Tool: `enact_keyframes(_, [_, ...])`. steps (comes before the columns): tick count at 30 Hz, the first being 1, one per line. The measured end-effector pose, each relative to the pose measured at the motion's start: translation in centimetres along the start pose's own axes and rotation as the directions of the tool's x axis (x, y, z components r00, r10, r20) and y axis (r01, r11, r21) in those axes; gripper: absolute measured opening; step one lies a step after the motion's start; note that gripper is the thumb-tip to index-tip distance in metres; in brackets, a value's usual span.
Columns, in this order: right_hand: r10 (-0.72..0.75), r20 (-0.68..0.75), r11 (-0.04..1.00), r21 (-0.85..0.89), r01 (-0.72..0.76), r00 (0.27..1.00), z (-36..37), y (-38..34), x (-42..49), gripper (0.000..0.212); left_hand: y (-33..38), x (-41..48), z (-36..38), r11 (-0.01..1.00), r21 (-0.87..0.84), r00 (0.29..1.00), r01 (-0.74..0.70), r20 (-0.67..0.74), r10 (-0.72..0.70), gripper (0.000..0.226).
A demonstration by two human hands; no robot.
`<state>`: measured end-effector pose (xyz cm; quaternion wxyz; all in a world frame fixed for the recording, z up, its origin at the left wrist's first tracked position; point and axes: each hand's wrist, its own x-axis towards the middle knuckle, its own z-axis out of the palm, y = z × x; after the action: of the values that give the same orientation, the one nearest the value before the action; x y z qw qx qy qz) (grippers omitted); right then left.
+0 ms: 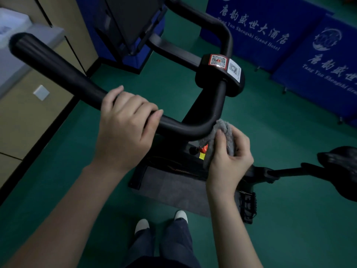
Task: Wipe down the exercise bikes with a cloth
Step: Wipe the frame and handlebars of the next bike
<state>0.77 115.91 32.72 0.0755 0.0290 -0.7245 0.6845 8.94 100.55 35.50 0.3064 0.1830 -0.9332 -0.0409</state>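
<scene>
A black exercise bike stands in front of me, its near handlebar (58,63) running from upper left down to a bend at centre. My left hand (125,122) grips that bar just left of the bend, fingers curled over it. My right hand (229,155) holds a grey fluffy cloth (222,130) and presses it against the bend of the bar. The centre clamp (220,74) carries QR code stickers. The far handlebar (212,22) loops behind it. The black saddle (340,167) sits at the right edge.
The bike's base (173,184) and a pedal (247,207) rest on green floor, just beyond my white shoes (160,221). Blue padded panels with hotel lettering (260,29) stand at the back right. A beige wall with a white switch plate (41,92) runs along the left.
</scene>
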Motion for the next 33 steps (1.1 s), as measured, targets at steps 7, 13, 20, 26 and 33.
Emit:
enact_keyframes(7, [-0.275, 0.164, 0.941, -0.156, 0.300, 0.947, -1.0, 0.0, 0.3, 0.013, 0.1, 0.0, 0.3, 1.000, 0.006, 1.000, 0.011, -0.025, -0.011, 0.033])
enact_keyframes(13, [-0.252, 0.306, 0.932, -0.179, 0.316, 0.918, -0.9, -1.0, 4.8, 0.011, 0.2, -0.1, 0.6, 1.000, 0.021, 0.999, 0.022, -0.050, -0.021, 0.034])
enact_keyframes(20, [-0.412, 0.534, 0.778, -0.215, 0.590, 0.738, -1.5, -2.5, 6.9, 0.014, 0.3, -0.1, 0.7, 0.999, 0.018, 0.997, 0.034, -0.063, -0.033, 0.035])
enact_keyframes(26, [-0.318, 0.789, 0.599, -0.262, 0.757, 0.525, 0.3, -5.4, 9.3, 0.012, 0.4, -0.1, 0.5, 0.998, -0.011, 0.997, 0.056, -0.061, -0.057, 0.034])
enact_keyframes(33, [0.075, 0.994, 0.448, -0.107, 0.888, 0.082, 3.8, -8.9, 11.0, 0.014, 0.6, -0.2, 0.5, 0.998, -0.015, 0.996, 0.068, -0.064, -0.069, 0.032])
